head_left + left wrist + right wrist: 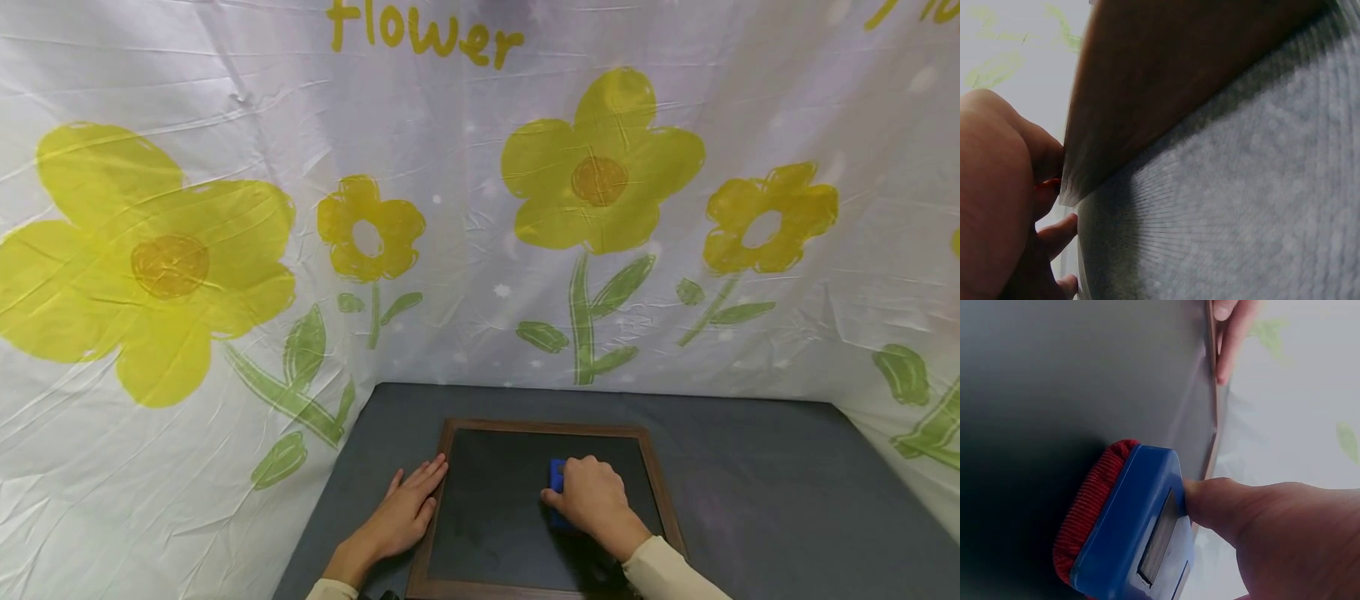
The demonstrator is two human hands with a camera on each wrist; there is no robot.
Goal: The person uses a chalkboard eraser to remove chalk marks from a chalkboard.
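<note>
A blackboard (495, 517) in a brown wooden frame (551, 428) lies on the dark cloth. My right hand (598, 498) grips a blue eraser (556, 477) right of the board's middle. In the right wrist view, the eraser (1141, 512) shows a blue plastic body and a ribbed red pad (1094, 509) facing the board; the thumb presses its side, and the other fingers are hidden. My left hand (405, 510) rests along the frame's left side, its fingers extended and touching the wood. The left wrist view shows that hand (997, 187) beside the frame's brown edge (1166, 75).
Dark grey cloth (780, 483) covers the table around the board. A white curtain (465, 250) printed with yellow flowers and the word "flower" hangs behind and at both sides. A small black object (388, 595) shows at the bottom edge near the left wrist.
</note>
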